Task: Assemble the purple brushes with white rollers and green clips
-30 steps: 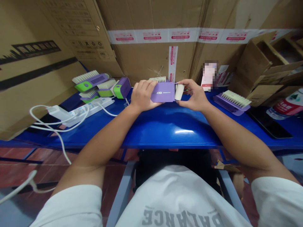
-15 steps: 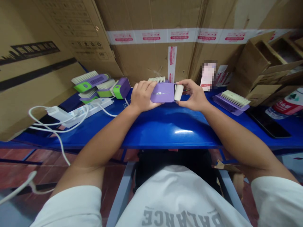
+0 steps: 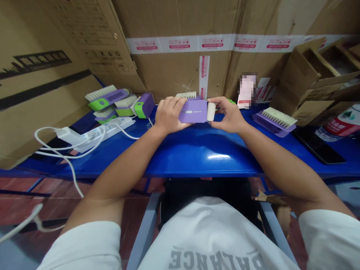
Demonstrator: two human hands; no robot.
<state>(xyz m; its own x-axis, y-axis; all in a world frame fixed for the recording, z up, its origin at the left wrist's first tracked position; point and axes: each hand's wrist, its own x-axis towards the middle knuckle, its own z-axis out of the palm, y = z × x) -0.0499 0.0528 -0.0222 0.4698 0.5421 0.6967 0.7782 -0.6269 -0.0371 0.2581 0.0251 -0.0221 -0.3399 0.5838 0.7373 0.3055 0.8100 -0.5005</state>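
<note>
My left hand (image 3: 168, 114) is wrapped round a purple box-shaped device (image 3: 193, 111) with white lettering, held just above the blue table (image 3: 197, 153). My right hand (image 3: 229, 114) pinches a small white cylinder (image 3: 211, 111) pressed against the device's right end. Cream bristles (image 3: 186, 95) stick up behind the device.
A pile of purple and green brush devices (image 3: 119, 100) lies at the left rear beside a white power strip (image 3: 97, 130) with cables. A purple brush (image 3: 275, 120), a black phone (image 3: 319, 146) and a bottle (image 3: 339, 127) lie at the right. Cardboard boxes (image 3: 180, 45) wall the back.
The white cylinder has moved left, closer against the purple device's end. Both hands stay in nearly the same place.
</note>
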